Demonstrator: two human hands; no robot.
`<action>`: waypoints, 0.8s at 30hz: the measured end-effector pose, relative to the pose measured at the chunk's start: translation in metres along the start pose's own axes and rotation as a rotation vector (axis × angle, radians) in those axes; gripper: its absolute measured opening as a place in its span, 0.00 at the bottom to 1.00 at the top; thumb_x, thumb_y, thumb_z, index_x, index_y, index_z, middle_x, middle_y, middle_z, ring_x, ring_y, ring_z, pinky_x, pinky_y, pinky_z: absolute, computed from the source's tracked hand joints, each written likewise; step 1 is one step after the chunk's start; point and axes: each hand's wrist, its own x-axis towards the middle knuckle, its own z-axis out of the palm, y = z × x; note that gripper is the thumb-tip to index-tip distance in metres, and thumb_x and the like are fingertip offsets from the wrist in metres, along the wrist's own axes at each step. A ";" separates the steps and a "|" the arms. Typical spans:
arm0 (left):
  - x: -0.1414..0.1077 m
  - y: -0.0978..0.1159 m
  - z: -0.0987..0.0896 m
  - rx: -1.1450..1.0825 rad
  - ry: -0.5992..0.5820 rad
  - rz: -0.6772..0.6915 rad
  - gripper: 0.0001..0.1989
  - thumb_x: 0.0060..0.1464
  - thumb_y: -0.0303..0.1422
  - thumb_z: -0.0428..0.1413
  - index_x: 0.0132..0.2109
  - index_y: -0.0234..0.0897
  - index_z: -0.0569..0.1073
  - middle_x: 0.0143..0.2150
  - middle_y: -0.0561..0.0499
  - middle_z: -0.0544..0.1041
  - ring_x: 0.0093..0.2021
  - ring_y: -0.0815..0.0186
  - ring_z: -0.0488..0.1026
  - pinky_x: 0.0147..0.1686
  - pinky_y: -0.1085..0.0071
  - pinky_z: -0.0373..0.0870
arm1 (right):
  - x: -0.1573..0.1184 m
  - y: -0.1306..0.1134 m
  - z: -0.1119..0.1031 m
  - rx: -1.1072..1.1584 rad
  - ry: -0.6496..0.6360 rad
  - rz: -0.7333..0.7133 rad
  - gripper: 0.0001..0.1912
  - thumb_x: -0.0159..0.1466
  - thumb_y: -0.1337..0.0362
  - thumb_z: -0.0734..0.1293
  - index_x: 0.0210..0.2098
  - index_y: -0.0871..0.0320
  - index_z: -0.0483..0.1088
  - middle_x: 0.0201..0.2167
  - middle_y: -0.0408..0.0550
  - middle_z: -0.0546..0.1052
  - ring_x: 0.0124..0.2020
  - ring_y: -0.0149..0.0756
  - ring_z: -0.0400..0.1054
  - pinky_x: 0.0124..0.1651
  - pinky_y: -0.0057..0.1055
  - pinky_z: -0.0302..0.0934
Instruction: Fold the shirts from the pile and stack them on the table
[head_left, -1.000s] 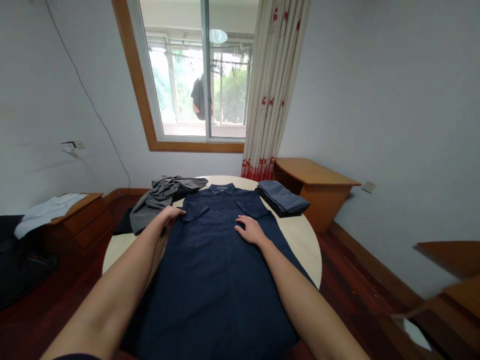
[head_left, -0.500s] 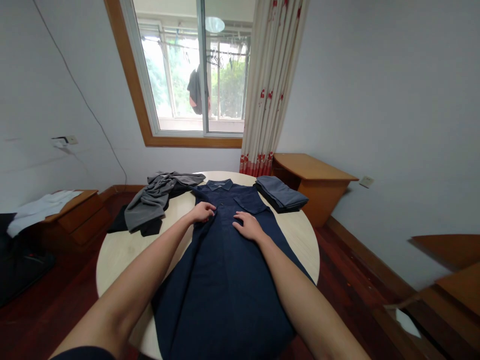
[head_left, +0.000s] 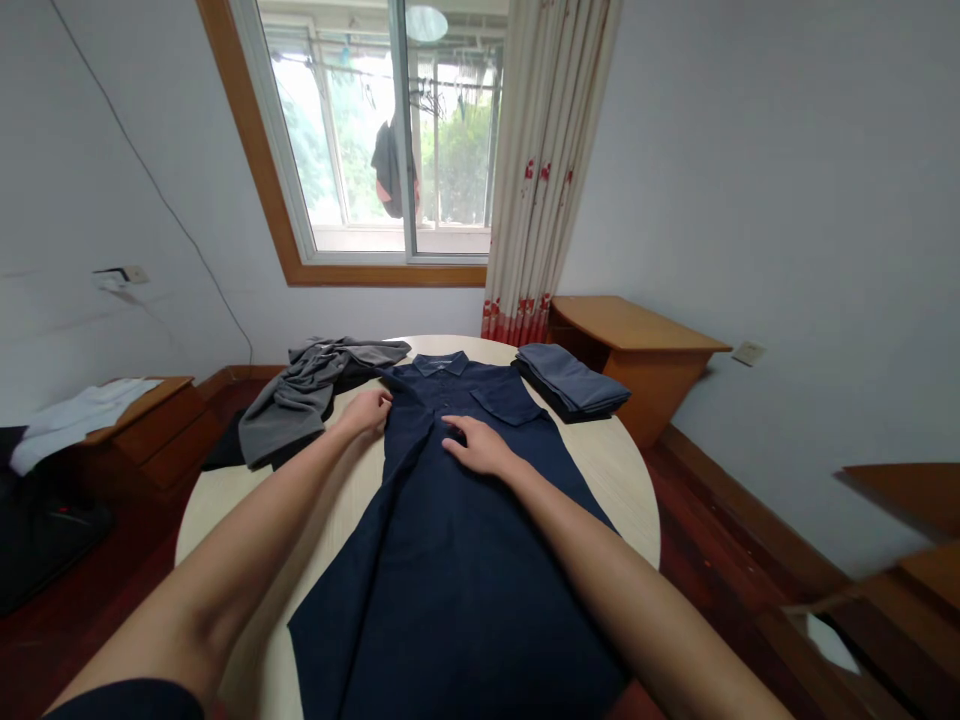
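My left hand (head_left: 369, 410) sits at the left edge of the navy shirt (head_left: 465, 580), fingers curled; I cannot tell whether they pinch the cloth. The shirt lies button side up along the middle of the desk (head_left: 616, 465): its left side is turned inward in a long slanting flap (head_left: 337, 615), the collar (head_left: 441, 365) is toward the far edge, and the sleeve (head_left: 510, 405) on the right lies across the chest. My right hand (head_left: 478, 445) is released, fingers apart over the front. Around these, a rumpled gray heap (head_left: 289, 405) with black cloth (head_left: 223, 446) fills the far left edge, my right forearm (head_left: 585, 540) covers part of the shirt, and a folded blue-gray stack (head_left: 574, 378) sits at the far right edge.
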 end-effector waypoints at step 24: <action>0.147 0.043 -0.008 0.309 0.014 0.175 0.20 0.62 0.31 0.55 0.61 0.41 0.74 0.60 0.45 0.75 0.57 0.52 0.72 0.56 0.60 0.68 | 0.033 -0.003 0.024 0.146 0.126 -0.008 0.14 0.69 0.64 0.64 0.51 0.57 0.77 0.47 0.49 0.77 0.48 0.37 0.71 0.51 0.31 0.65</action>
